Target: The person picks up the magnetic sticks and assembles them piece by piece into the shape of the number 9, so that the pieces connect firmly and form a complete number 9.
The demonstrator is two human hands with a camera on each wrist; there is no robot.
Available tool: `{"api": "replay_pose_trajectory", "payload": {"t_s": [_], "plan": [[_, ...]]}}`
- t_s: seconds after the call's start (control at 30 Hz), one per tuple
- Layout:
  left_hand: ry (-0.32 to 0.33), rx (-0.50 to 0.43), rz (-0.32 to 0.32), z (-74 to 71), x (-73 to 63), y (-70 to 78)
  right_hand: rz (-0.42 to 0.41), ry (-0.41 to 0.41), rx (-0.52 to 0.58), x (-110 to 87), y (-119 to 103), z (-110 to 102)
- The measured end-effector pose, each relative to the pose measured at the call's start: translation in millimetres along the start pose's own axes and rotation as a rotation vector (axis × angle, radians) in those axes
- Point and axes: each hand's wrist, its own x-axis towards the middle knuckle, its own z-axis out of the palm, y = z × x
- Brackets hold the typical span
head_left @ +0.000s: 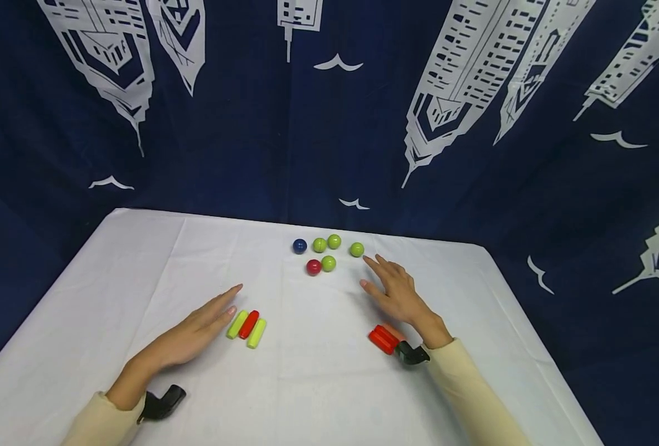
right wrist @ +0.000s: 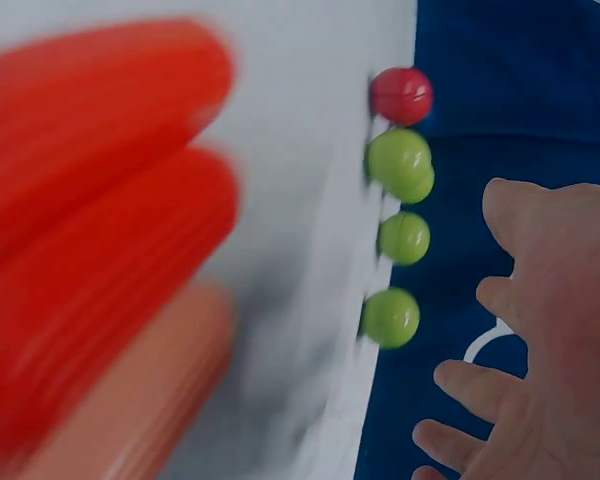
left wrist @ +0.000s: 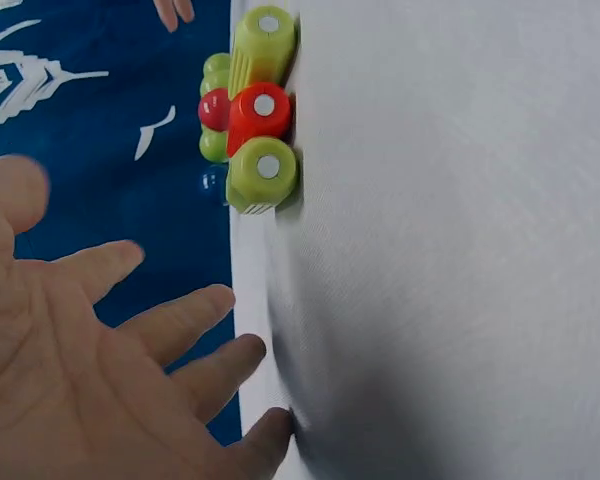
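Observation:
My left hand [head_left: 192, 334] hovers with straight fingers just left of three short plastic rods, holding nothing. Two of these are yellow-green rods [head_left: 256, 334], with a red rod [head_left: 248, 324] between them; pale round discs show on their ends in the left wrist view. My right hand [head_left: 397, 291], fingers spread, holds nothing and is nearest a green ball [head_left: 357, 249]. Below its wrist lie red rods [head_left: 383, 339] beside an orange rod [right wrist: 145, 390], blurred in the right wrist view. Farther left are a red ball [head_left: 314, 267], a blue ball [head_left: 300, 246] and other green balls [head_left: 334, 241].
All the pieces lie on a white cloth-covered table [head_left: 318, 396]. A dark blue curtain [head_left: 240, 161] with white building prints hangs behind its far edge. Black wrist devices [head_left: 164, 402] are strapped under both sleeves.

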Motion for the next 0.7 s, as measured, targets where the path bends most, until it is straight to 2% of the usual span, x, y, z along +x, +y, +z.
{"api": "replay_pose_trajectory", "payload": {"t_s": [0.3,0.43,0.57,0.7], "plan": [[0.043,-0.132,0.050,3.5,8.1,-7.2,-0.072,-0.094,0.241,19.6,-14,6],[0.031,-0.160,0.047,8.8,8.8,-12.8,-0.035,-0.127,0.355,26.6,-19,9],[0.031,-0.122,0.022,11.2,7.4,-16.4,0.018,-0.152,0.417,37.5,-26,12],[0.046,-0.093,0.041,11.6,7.6,-16.2,0.066,-0.167,0.463,47.4,-30,16]]}}
